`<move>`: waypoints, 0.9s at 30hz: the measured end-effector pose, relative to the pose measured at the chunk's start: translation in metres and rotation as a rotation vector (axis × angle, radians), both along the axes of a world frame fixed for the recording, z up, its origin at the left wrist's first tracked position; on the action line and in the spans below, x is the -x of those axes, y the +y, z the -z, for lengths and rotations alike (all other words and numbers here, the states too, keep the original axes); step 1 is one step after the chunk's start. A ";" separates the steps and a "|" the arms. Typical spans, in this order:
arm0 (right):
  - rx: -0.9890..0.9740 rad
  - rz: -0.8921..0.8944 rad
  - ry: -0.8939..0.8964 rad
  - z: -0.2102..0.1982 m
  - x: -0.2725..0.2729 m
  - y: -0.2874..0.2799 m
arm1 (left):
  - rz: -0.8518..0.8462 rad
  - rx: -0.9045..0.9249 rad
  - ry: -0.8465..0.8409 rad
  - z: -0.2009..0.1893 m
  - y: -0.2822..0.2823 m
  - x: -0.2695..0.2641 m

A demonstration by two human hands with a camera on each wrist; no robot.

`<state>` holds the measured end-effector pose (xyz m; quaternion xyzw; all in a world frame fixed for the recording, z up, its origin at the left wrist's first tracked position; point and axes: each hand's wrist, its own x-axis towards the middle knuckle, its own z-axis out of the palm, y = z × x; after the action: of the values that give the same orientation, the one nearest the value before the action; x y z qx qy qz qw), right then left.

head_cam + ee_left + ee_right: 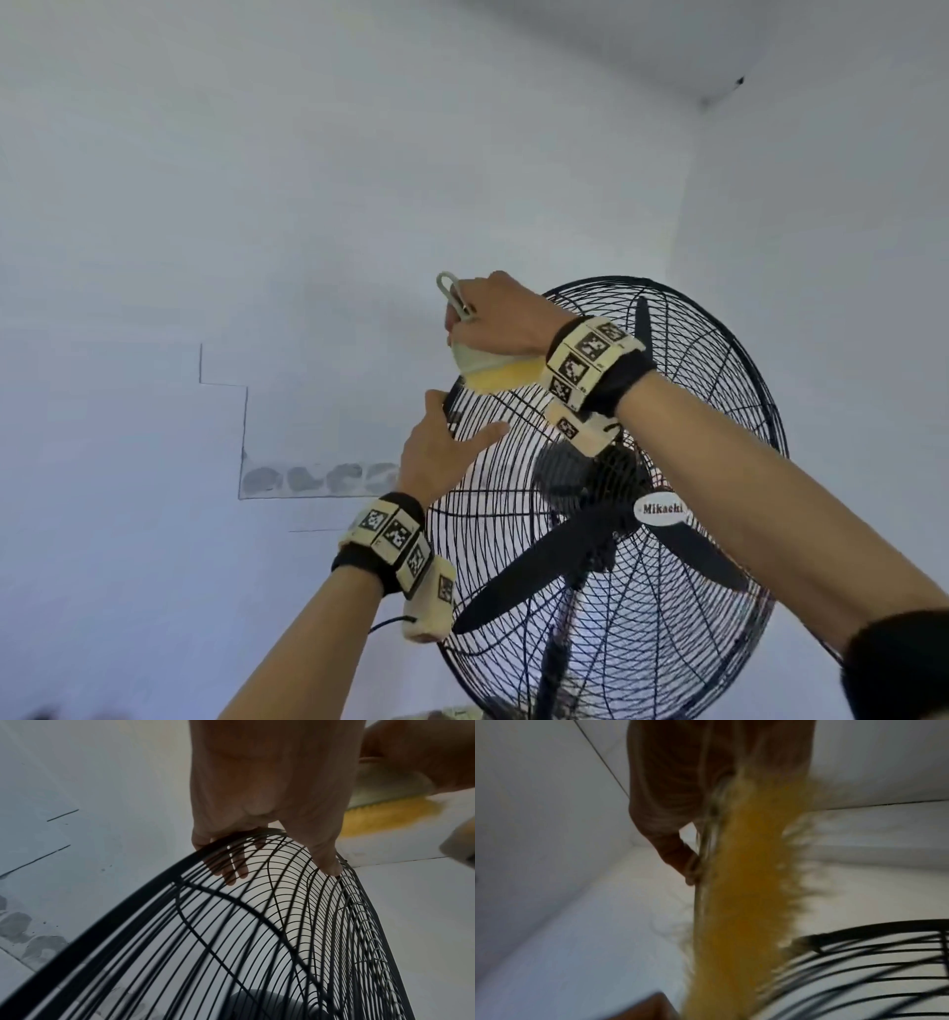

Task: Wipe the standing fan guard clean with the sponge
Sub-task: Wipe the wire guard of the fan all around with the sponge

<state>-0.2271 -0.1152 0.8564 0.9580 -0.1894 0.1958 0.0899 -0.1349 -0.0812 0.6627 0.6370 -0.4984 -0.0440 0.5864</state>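
Head view: the right hand [495, 321] is gripping the yellow sponge [506, 375] with curled fingers and pressing it on the upper left rim of the black fan guard [719, 390]. Just below, the left hand [441, 447] is holding that rim, thumb on the front wires, fingers [231, 870] hooked behind. A white wall [308, 180] is standing behind.

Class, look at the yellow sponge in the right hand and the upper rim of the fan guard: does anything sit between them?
Nothing visible does. The sponge in the right hand sits right at the fan guard rim; the left hand grips the rim lower down, beside that path.
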 end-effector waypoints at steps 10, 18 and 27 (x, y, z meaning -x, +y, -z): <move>0.021 -0.102 -0.126 0.013 0.023 0.005 | -0.004 0.013 -0.009 -0.001 0.000 0.004; 0.043 -0.169 -0.160 0.033 0.036 0.008 | -0.020 -0.008 -0.010 0.002 0.001 0.000; 0.078 -0.347 -0.262 0.050 0.071 0.006 | -0.036 -0.012 -0.031 0.001 0.000 0.000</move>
<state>-0.2984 -0.1091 0.8063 0.9384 -0.0240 0.3384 0.0663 -0.1346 -0.0814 0.6615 0.6501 -0.4957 -0.0268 0.5753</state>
